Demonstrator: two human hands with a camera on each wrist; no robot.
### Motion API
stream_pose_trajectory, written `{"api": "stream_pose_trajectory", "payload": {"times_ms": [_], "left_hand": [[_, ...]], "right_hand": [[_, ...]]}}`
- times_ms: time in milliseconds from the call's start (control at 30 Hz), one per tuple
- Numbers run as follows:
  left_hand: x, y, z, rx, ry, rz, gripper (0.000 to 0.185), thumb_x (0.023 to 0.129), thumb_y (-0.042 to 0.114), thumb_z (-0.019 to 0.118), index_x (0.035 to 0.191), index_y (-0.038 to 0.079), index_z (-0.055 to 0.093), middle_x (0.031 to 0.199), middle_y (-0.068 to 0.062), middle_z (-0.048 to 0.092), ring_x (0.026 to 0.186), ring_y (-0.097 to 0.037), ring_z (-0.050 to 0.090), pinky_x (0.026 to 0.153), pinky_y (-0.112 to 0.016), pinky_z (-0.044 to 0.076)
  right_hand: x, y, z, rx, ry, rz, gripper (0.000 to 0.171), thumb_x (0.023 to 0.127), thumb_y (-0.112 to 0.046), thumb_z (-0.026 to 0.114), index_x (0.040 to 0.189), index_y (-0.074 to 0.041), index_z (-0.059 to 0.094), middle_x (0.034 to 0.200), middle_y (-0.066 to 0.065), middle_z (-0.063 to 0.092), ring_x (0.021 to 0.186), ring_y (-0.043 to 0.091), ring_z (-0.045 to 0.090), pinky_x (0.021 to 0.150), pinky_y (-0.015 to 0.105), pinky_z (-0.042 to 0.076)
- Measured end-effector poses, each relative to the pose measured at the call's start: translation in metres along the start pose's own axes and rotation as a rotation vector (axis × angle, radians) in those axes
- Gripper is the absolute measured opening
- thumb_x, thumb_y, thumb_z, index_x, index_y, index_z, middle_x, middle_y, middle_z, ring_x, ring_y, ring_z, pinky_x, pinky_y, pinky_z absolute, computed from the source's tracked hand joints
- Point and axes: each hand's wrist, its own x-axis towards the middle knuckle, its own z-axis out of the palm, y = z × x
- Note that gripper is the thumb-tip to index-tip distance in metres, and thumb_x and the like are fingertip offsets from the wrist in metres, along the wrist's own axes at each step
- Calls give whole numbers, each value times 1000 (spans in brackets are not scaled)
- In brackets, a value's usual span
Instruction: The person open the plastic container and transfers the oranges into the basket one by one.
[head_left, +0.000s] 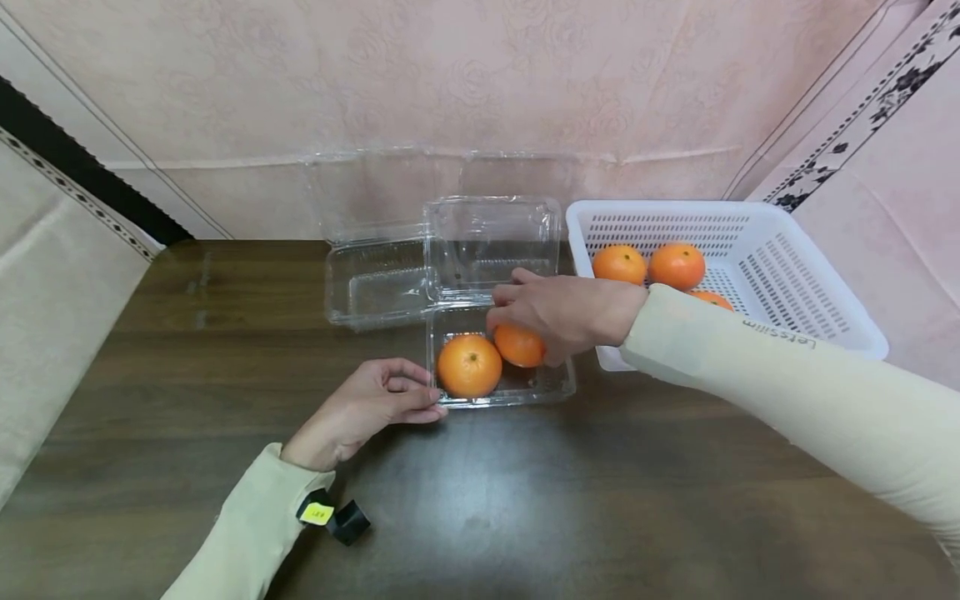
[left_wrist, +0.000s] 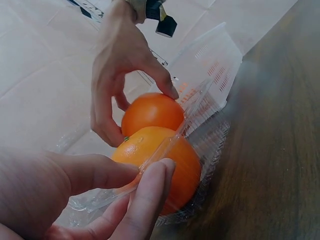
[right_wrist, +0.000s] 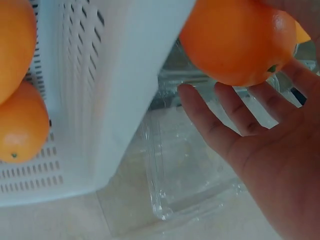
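Note:
Two oranges are at the near clear plastic clamshell box (head_left: 540, 390), whose lid stands raised behind it. One orange (head_left: 469, 367) sits in its left side. My right hand (head_left: 558, 317) grips the other orange (head_left: 519, 345) between thumb and fingers, just right of the first; in the right wrist view this orange (right_wrist: 237, 42) shows a green stem spot. Whether it touches the box floor is hidden. With thumb and fingertips, my left hand (head_left: 375, 408) pinches the box's front left rim, as the left wrist view shows at the thin plastic edge (left_wrist: 167, 142).
A white perforated basket (head_left: 832, 308) stands at the right, holding several oranges, among them one orange (head_left: 677, 266) partly behind the right forearm. Another open clear clamshell box (head_left: 378, 287) lies behind and left of the near one. Pink patterned cloth (head_left: 465, 83) hangs behind the wooden table (head_left: 225, 375).

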Motion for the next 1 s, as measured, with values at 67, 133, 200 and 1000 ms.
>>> {"api": "stream_pose_trajectory", "payload": {"times_ms": [67, 133, 200, 1000], "left_hand": [[0, 0, 1, -6, -11, 14, 37, 96, -1, 66, 126, -14, 48, 100, -15, 75, 90, -20, 76, 93, -39, 63], [0, -1, 1, -7, -20, 24, 37, 96, -1, 66, 126, -15, 48, 100, -15, 74, 91, -20, 76, 93, -39, 63], [0, -1, 1, -5, -26, 29, 38, 96, -1, 66, 126, -15, 47, 101, -15, 74, 91, -20, 76, 93, -39, 63], [1, -1, -3, 82, -4, 1, 38, 97, 5, 68, 127, -9, 50, 105, -16, 73, 97, -26, 76, 93, -38, 63]], "right_hand": [[-3, 0, -3, -7, 8, 0, 70, 76, -20, 91, 138, -28, 59, 139, 0, 53, 125, 25, 43, 91, 39, 62], [-7, 0, -6, -21, 14, 7, 72, 75, -21, 92, 139, -29, 59, 142, 0, 52, 126, 25, 42, 92, 41, 61], [-11, 0, -9, -32, 25, 16, 72, 75, -21, 92, 138, -30, 59, 141, -1, 53, 127, 26, 42, 92, 43, 61], [-52, 1, -16, -223, 161, 16, 71, 70, -32, 90, 134, -21, 62, 127, 3, 63, 120, 27, 49, 99, 43, 54]]}}
